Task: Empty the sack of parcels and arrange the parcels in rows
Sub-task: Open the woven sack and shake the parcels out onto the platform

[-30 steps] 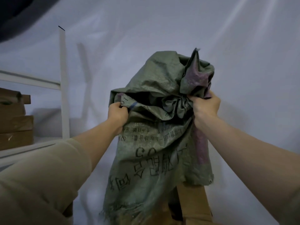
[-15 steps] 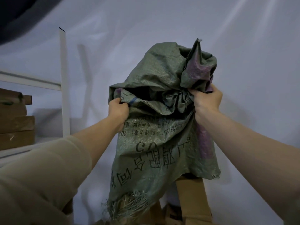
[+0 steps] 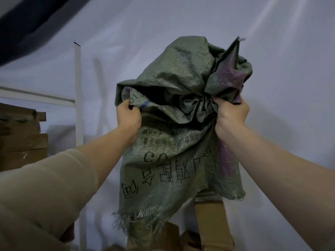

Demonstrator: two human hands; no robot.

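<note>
At chest height, sack (image 3: pixel 174 145) hangs upside down, frayed mouth down — left hand (image 3: pixel 129 115) clutches a fold, right hand (image 3: pixel 231 115) clenches bunched cloth. Below the mouth, brown parcels (image 3: pixel 212 221) lie heaped.

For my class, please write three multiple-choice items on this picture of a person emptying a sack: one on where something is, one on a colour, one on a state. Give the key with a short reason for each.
1. Where do the brown cardboard parcels lie?
A. Below the sack's frayed open end
B. On top of the sack
C. In the left hand

2. What colour is the woven plastic sack, apart from its purple patches?
A. Red
B. Grey-green
C. Yellow

3. How is the sack held?
A. Flat on the floor
B. Hanging from a hook
C. Raised, mouth downward, bunched in both hands

Key: 1 A, boxes show beneath the frayed hem. 2 B, the weave is dull green. 3 C, the left hand and right hand grip bunched fabric, and the print reads upside down.
</note>
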